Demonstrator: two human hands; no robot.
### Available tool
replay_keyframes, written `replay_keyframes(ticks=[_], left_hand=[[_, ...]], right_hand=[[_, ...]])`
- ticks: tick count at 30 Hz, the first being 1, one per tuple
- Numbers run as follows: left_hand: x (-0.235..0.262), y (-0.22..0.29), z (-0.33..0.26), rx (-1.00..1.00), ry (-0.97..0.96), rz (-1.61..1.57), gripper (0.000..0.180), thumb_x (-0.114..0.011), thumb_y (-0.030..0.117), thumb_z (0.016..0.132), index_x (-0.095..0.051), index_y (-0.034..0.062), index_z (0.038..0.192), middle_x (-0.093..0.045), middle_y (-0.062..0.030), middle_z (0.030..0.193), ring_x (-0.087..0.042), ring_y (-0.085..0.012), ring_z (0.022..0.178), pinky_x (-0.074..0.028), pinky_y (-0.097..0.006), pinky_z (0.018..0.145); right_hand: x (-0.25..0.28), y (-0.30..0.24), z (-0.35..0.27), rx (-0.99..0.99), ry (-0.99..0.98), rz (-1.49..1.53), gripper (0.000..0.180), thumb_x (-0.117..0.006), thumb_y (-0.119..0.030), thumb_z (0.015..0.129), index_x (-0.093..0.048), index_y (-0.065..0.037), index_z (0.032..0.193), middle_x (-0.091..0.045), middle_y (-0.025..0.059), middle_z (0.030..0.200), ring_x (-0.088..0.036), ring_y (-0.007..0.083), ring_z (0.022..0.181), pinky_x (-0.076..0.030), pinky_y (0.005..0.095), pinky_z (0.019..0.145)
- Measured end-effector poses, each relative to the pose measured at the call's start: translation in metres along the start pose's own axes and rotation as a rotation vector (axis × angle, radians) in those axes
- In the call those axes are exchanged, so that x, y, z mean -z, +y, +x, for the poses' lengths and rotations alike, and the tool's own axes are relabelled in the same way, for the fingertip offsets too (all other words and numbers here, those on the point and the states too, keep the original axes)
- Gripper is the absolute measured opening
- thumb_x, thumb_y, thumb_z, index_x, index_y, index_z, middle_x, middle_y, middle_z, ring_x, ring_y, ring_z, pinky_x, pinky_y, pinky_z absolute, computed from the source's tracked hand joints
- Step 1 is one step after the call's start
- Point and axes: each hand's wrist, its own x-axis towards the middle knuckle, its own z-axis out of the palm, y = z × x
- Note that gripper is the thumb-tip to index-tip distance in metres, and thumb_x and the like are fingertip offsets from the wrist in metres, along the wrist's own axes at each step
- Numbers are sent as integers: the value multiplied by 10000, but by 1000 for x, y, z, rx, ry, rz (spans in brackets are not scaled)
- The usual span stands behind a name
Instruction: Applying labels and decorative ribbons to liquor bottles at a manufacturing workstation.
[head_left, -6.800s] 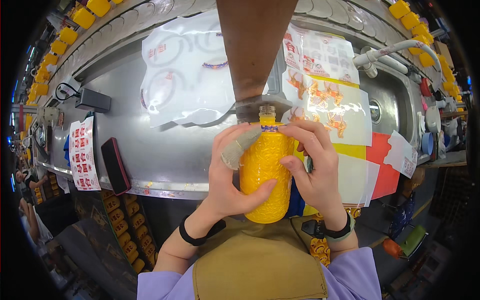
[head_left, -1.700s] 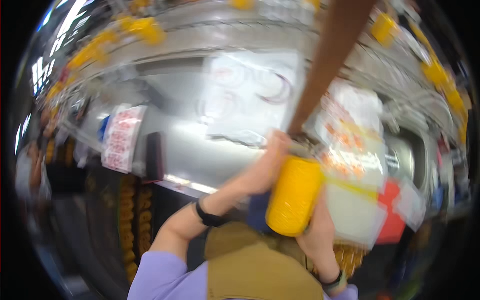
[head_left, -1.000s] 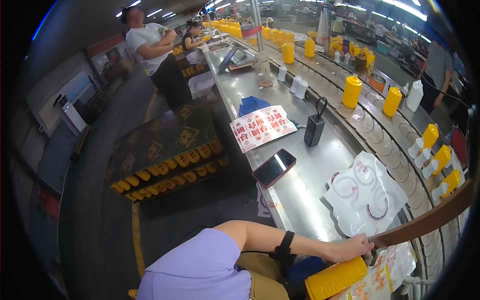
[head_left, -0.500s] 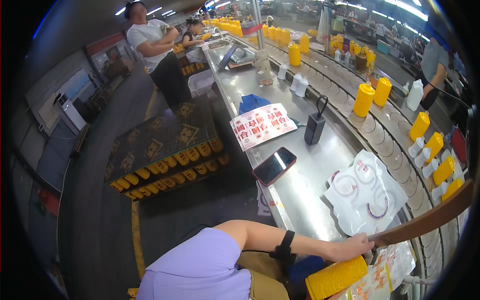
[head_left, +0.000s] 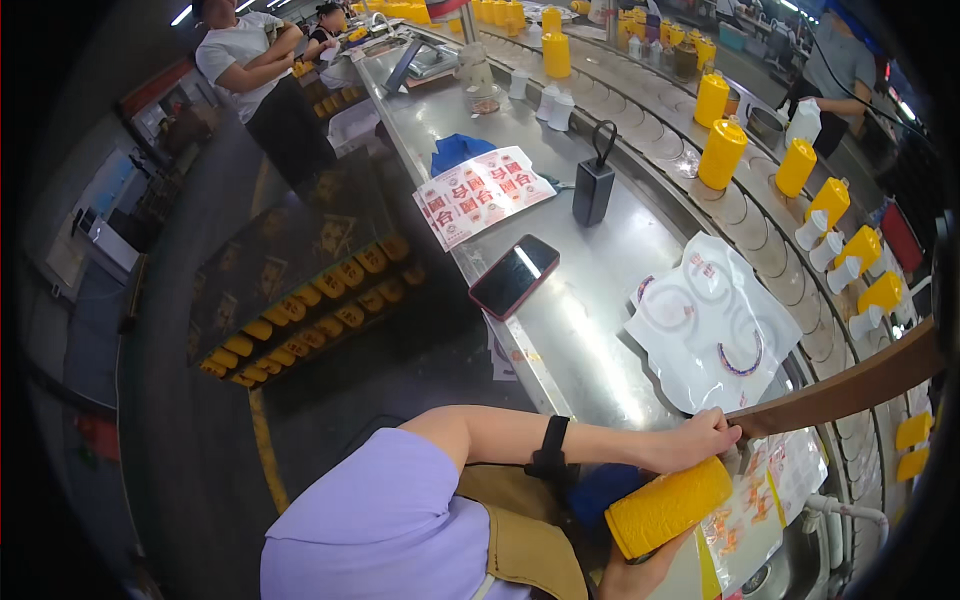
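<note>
A yellow textured bottle [head_left: 668,507] lies tilted near the lower right, its neck end up and to the right. My right hand [head_left: 645,574] grips it from below near its base; the hand is partly cut off by the lower edge. My left hand [head_left: 697,441] is closed at the neck end, fingertips pressed together; whatever they pinch is hidden. The end of a curved brown strip [head_left: 840,392] reaches those fingers. Beneath the bottle lies clear plastic with orange print [head_left: 770,475]. A white sheet with ring-shaped stickers [head_left: 712,325] lies beyond my left hand.
On the metal bench [head_left: 585,350] are a phone [head_left: 514,276], a black looped device [head_left: 593,190] and a red-printed sticker sheet [head_left: 485,197]. A conveyor [head_left: 690,165] carries yellow bottles [head_left: 722,155] and white cups [head_left: 812,230]. Stacked crates [head_left: 300,250] and a standing person [head_left: 250,75] are at left.
The view has shifted, so the bench appears higher and further left. My right hand now shows under the bottle's base. My left hand stays by the neck end.
</note>
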Motion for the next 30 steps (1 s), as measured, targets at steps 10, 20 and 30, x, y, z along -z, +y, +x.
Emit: replay_keyframes(ticks=[10,20,30], left_hand=[[-1,-8,2,-56,17,44,383,-476,401,1073,-447,19,1073,-469,-78,1064,-437,-148,986,-414,-306,918],[1,-14,4,-73,8,37,418,-457,446,1083,-439,28,1079,-463,-62,1061,-415,-134,969,-406,-298,902],[1,-12,2,-66,-12,26,451,-428,483,1086,-428,33,1107,-458,-71,1082,-421,-143,996,-400,-301,922]], right_hand=[[-2,3,1,54,30,29,970,-767,-17,828,-218,-18,1627,-454,259,1541,-461,367,1410,-361,394,1160],[-2,8,-1,75,20,4,953,-768,-11,833,-228,5,1618,-472,255,1526,-476,360,1396,-367,394,1156],[-4,12,-1,95,18,26,955,-770,-15,840,-220,7,1619,-496,244,1509,-501,354,1374,-380,391,1144]])
